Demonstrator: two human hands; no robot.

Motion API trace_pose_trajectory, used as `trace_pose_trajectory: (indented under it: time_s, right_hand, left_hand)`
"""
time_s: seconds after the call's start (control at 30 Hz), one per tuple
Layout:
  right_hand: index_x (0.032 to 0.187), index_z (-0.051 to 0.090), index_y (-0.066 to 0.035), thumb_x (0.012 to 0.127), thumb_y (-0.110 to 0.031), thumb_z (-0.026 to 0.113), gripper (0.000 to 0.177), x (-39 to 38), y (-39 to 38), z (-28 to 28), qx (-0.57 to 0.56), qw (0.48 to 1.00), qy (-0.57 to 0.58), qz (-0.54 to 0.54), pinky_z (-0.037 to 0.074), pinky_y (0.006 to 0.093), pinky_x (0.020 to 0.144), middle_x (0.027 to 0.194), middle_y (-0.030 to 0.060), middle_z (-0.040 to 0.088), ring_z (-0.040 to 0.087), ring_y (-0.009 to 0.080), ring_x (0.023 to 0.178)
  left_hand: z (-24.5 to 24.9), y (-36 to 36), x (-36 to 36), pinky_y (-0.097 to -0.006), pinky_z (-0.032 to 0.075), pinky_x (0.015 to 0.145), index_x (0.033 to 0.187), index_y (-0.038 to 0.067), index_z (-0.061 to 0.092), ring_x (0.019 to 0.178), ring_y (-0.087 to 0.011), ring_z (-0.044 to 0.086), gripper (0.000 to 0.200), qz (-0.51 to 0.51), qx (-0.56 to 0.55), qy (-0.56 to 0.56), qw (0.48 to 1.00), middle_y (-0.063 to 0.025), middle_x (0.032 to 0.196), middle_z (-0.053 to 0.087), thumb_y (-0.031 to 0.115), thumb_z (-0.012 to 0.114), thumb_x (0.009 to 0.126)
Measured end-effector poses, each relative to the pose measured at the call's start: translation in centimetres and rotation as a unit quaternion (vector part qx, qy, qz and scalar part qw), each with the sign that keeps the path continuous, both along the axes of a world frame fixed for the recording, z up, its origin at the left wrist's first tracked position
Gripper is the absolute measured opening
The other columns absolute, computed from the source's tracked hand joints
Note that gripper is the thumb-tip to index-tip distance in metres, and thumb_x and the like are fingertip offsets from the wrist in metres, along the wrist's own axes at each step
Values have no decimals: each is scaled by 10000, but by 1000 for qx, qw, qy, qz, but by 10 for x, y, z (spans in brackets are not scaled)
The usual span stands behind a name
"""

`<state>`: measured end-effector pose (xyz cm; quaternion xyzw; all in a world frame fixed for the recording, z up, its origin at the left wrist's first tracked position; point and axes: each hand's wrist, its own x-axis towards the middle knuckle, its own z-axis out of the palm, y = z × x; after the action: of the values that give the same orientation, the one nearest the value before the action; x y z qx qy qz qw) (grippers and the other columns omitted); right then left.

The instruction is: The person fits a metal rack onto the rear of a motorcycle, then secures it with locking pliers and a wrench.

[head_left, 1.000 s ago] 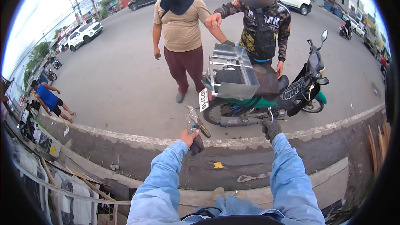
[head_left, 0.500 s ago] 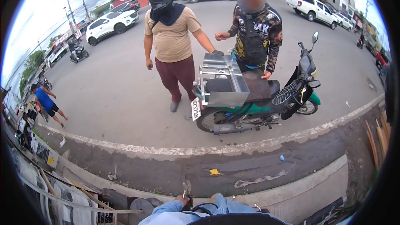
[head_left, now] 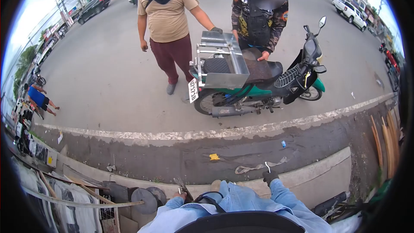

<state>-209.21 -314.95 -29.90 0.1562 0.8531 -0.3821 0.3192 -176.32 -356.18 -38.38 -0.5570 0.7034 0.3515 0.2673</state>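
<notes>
At the bottom of the head view my left hand [head_left: 179, 195] is closed around a narrow metal tool [head_left: 184, 186], partly hidden and too small to name. Further right, my right hand [head_left: 271, 177], in a dark glove, grips a thin, pale, bent strip [head_left: 267, 167] that sticks up from the fingers. A black cable [head_left: 209, 195] loops over my lap between the hands. Across the gutter stands a green and black motorcycle [head_left: 263, 90] carrying a sheet-metal box frame [head_left: 224, 77] behind its seat. Both my hands are well apart from it.
Two people stand behind the motorcycle; one gloved hand [head_left: 216, 30] rests on the frame, another person's hand [head_left: 263, 55] on the seat. A concrete curb [head_left: 172, 136] and dark gutter lie before me. Wooden planks [head_left: 388, 136] stand right, a round grey disc [head_left: 144, 200] lower left.
My right hand has come into view with the pale strip. My left hand sits slightly further left. The view has tilted down, and the person by the seat now has a hand at the frame.
</notes>
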Motion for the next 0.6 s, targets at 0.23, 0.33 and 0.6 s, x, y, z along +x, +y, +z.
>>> trace_pose_trajectory:
  time_s: [0.23, 0.33, 0.6]
  right_hand:
    - [807, 601, -29, 761, -292, 617, 267, -19, -68, 29, -157, 977, 76, 125, 446, 318, 514, 595, 75, 587, 549, 159, 520]
    - [825, 623, -23, 757, -309, 599, 295, 15, -38, 6, -33, 987, 13, 157, 473, 333, 546, 645, 100, 628, 588, 180, 553]
    - [969, 643, -131, 728, -395, 664, 358, 83, 139, -79, 264, 786, -17, 559, 532, 380, 668, 882, 137, 667, 665, 273, 796]
  left_hand:
    - [92, 26, -131, -453, 448, 835, 1027, 52, 633, 968, -404, 579, 461, -69, -40, 213, 974, -228, 974, 634, 454, 617, 803]
    - [77, 29, -123, -456, 448, 842, 1028, 34, 625, 978, -410, 574, 525, -124, -43, 184, 974, -233, 990, 629, 504, 601, 794]
    - [47, 11, -57, -442, 446, 871, 1086, 93, 631, 1018, -368, 577, 482, -260, -58, 99, 959, -206, 1042, 627, 478, 596, 798]
